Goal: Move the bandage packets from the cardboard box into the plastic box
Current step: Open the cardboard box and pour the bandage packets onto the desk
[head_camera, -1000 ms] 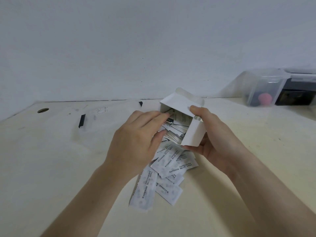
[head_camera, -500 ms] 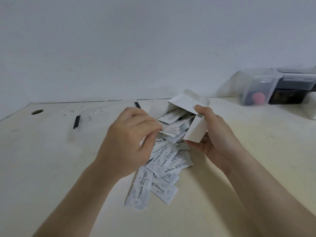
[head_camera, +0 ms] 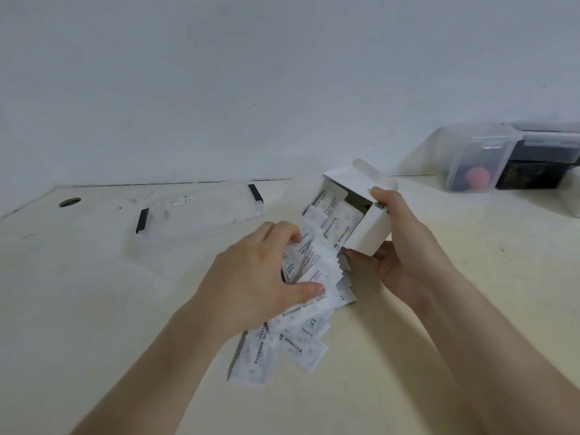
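My right hand (head_camera: 405,246) holds a small white cardboard box (head_camera: 367,227) tilted with its open mouth toward the left, flap up. Several white bandage packets (head_camera: 335,215) stick out of the mouth. My left hand (head_camera: 257,274) grips a bunch of packets (head_camera: 317,271) just below the box mouth, thumb pressed on top of them. More packets lie in a loose pile (head_camera: 282,346) on the table under my left wrist. A clear, flat plastic box (head_camera: 194,215) with black clips lies on the table at the back left, apart from both hands.
The cream table (head_camera: 94,309) meets a white wall. A round cable hole (head_camera: 69,202) sits at the far left. A clear lidded container with a pink object (head_camera: 480,171) and a dark box (head_camera: 533,177) stand at the back right.
My left hand has drawn a bunch of packets out of the box mouth and down toward the pile. The box has tipped further and more packets spill from it.
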Tool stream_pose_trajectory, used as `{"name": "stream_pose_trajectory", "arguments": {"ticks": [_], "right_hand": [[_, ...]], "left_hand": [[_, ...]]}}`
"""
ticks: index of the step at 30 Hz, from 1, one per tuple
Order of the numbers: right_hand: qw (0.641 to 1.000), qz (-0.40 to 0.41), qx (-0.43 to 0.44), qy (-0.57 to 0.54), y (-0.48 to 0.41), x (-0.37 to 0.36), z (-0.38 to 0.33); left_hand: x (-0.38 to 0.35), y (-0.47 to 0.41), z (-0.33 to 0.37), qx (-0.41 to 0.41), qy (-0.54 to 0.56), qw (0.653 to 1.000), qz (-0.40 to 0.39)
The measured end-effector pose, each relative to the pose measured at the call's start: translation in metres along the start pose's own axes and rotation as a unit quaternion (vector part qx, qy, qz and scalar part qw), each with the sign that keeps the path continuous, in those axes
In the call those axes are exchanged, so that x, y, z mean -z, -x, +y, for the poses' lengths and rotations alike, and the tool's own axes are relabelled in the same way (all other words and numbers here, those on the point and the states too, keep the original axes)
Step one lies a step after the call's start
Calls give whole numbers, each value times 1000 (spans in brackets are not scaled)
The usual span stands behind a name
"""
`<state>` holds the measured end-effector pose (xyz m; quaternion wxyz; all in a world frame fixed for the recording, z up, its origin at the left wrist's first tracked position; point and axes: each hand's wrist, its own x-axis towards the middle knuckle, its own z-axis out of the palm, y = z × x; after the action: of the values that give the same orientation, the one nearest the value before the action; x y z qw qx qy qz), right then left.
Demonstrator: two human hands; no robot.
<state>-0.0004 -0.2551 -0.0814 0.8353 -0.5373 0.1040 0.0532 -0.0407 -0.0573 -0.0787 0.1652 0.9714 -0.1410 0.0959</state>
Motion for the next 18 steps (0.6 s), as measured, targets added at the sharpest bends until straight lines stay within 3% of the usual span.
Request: {"name": "stream_pose_trajectory", "arguments": {"ticks": [15, 18], "right_hand": [[993, 14, -7, -121, 6, 4, -16], [995, -15, -17, -95, 8, 1, -14]], "left_hand": [[3, -2, -14, 21, 107, 994, -9], [2, -2, -11, -32, 70, 993, 92]]}}
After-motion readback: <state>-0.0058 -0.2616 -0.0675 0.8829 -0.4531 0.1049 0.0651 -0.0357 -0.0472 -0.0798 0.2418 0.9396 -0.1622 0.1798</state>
